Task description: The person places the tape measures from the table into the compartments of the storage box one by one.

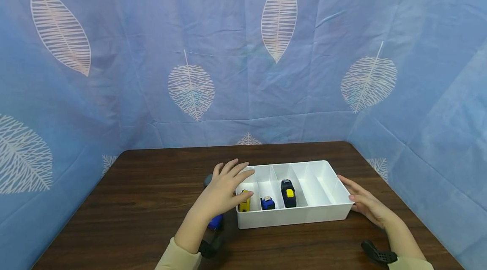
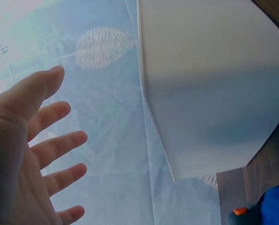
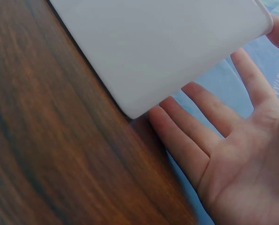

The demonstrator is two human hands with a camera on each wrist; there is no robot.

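Observation:
A white divided box [image 1: 293, 218] stands on the table. Its left compartment holds a yellow tape measure [image 1: 245, 205], partly behind my left thumb. A small blue tape measure [image 1: 268, 203] lies in the second compartment, and a black one with a yellow button [image 1: 288, 194] in the third. My left hand [image 1: 224, 189] hovers at the box's left end with fingers spread, holding nothing. At the right end, my right hand [image 1: 367, 204] touches the outer wall with nearly straight fingers, its thumb near the front corner.
Beside the box's left end, a blue item with an orange button [image 2: 276, 206] lies on the dark wooden table [image 1: 152, 194], partly hidden by my left arm in the head view. A dark rounded object [image 1: 207, 180] sits behind my left hand. Blue leaf-patterned cloth [image 1: 228, 92] surrounds the table.

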